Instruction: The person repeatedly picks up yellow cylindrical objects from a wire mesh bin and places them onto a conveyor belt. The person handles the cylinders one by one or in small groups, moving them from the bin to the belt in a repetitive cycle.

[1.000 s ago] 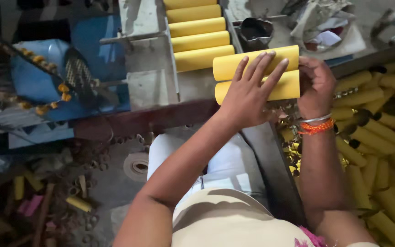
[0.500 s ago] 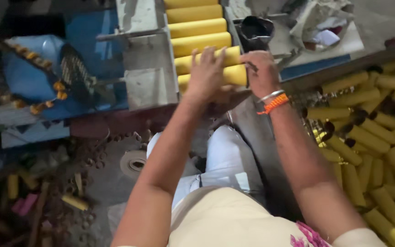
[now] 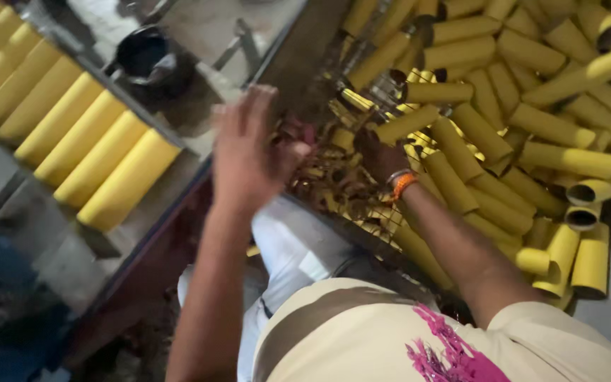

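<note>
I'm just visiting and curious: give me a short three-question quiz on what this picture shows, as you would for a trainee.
1. True or false: the yellow tubes in the tray lie side by side in a neat row.
2. Which hand wears the orange wristband? A) left B) right
3. Fill in: the right hand reaches into a loose heap of yellow ____.

Key:
1. True.
2. B. The left hand is bare, open and blurred above the table edge.
3. Tubes; whether the hand has gripped one cannot be told.
</note>
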